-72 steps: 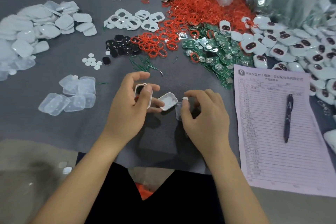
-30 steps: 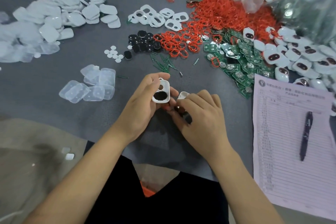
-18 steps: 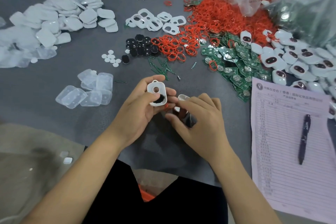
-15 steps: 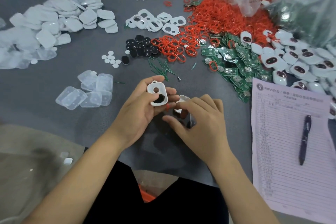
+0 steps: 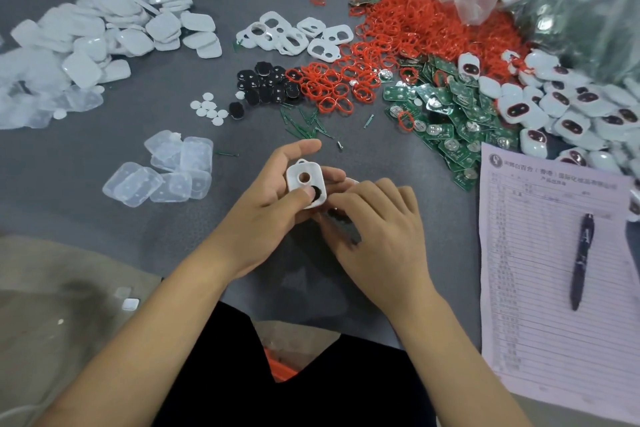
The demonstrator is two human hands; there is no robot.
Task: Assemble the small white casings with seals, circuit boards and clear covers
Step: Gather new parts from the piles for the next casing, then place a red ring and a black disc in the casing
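I see a grey mat (image 5: 86, 204) covering the desk (image 5: 52, 288), whose bare brownish edge shows below and left of the fingers. Light is soft and even, glinting faintly off that bare edge.

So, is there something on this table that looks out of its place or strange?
Yes, mildly. One red seal ring lies on the green circuit boards, apart from the main red pile. A few finished white casings also sit among the boards. Otherwise the parts lie in sorted heaps; nothing looks broken.
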